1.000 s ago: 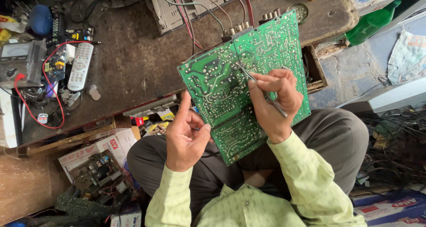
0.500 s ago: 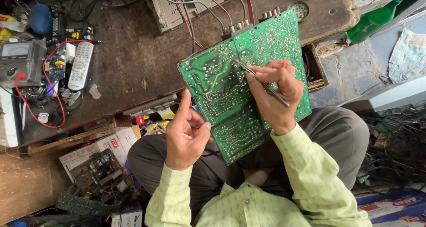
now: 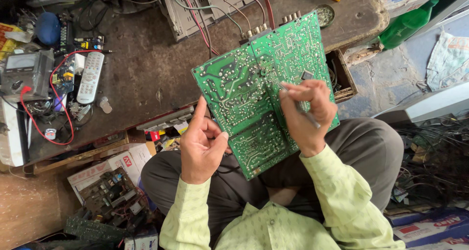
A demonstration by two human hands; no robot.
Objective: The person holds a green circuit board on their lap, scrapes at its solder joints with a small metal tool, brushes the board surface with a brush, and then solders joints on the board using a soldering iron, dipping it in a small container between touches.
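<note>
While the large green printed circuit board (image 3: 254, 103) leans solder side up between the dark worn wooden workbench (image 3: 146, 79) and the person's lap, the left hand (image 3: 202, 145) steadies its lower edge, index finger raised, and the right hand (image 3: 305, 115) pinches a thin metal probe (image 3: 298, 103) against it.

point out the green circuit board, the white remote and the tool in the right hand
green circuit board (image 3: 239, 91), head view, on its bare soldered face
white remote (image 3: 91, 77), head view, on its button panel
slim metal tool (image 3: 304, 111), head view, on the shaft in the right hand (image 3: 308, 118)
</note>
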